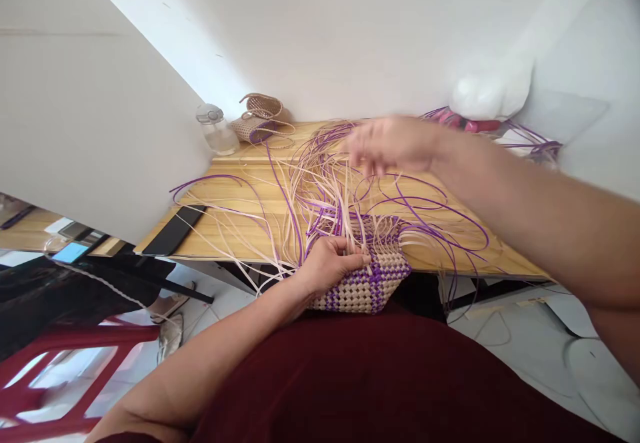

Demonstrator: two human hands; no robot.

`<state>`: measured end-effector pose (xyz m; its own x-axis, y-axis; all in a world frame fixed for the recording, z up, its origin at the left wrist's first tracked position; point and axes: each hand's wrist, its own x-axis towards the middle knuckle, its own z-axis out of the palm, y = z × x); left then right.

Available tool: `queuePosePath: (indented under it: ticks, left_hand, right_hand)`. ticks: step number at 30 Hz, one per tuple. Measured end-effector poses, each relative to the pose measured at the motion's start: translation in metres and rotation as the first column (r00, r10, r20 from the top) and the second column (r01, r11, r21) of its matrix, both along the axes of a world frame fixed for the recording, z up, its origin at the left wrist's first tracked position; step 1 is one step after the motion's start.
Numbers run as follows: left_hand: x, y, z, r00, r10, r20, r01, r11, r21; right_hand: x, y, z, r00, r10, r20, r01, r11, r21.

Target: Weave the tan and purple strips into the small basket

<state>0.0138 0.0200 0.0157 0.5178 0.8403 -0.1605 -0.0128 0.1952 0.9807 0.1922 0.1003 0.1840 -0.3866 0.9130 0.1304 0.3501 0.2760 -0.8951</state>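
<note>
A half-woven basket (pixel 377 283) in cream and purple plastic strips rests at the table's near edge, against my body. My left hand (pixel 333 263) grips its upper left side, thumb and fingers closed on the weave beside some cream strips. Long loose strips (pixel 320 176) in cream and purple fan out from the weave across the table. Above these strips my right hand (pixel 390 144) is raised, its fingers bent downward and smeared by motion. Whether a strip is between those fingers cannot be made out.
At the back left stand a clear bottle (pixel 219 130) and a small woven bag (pixel 255 126). A black phone (pixel 175 230) lies at the left edge. White bundle (pixel 493 93) and pink-handled tool (pixel 480 125) are at the back right. A person sits beyond the partition (pixel 100 116), near a red chair (pixel 75 376).
</note>
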Motion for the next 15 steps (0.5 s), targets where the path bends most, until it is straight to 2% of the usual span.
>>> queuePosePath:
  ticks: [2, 3, 5, 6, 7, 10, 15]
  left_hand:
    - [-0.004, 0.005, 0.007, 0.999, -0.030, -0.026, 0.030, 1.000, -0.007]
    - [-0.007, 0.008, 0.012, 0.998, -0.054, -0.036, 0.054, 0.999, -0.003]
    - [-0.010, 0.011, 0.020, 0.993, -0.112, -0.027, 0.112, 0.994, 0.000]
    - [-0.010, 0.012, 0.023, 0.992, -0.126, -0.014, 0.126, 0.992, -0.003]
    - [-0.010, 0.012, 0.025, 0.990, -0.138, -0.006, 0.138, 0.990, -0.014]
    - [-0.006, 0.008, 0.019, 0.989, -0.141, 0.034, 0.143, 0.987, -0.066]
    - [0.000, 0.001, 0.005, 0.989, -0.072, 0.126, 0.083, 0.993, -0.083]
  right_hand:
    - [-0.010, -0.025, -0.033, 0.959, 0.170, 0.226, -0.153, 0.984, -0.088]
    - [-0.015, -0.037, -0.042, 0.872, 0.258, 0.417, -0.244, 0.966, -0.088]
    - [-0.021, -0.055, -0.047, 0.705, 0.308, 0.638, -0.334, 0.939, -0.084]
    - [-0.022, -0.060, -0.045, 0.654, 0.312, 0.689, -0.360, 0.930, -0.079]
    - [-0.021, -0.063, -0.042, 0.647, 0.313, 0.695, -0.373, 0.925, -0.069]
    - [-0.016, -0.062, -0.043, 0.694, 0.357, 0.625, -0.439, 0.898, -0.025]
    - [-0.014, -0.052, -0.075, 0.754, 0.473, 0.456, -0.540, 0.841, 0.021]
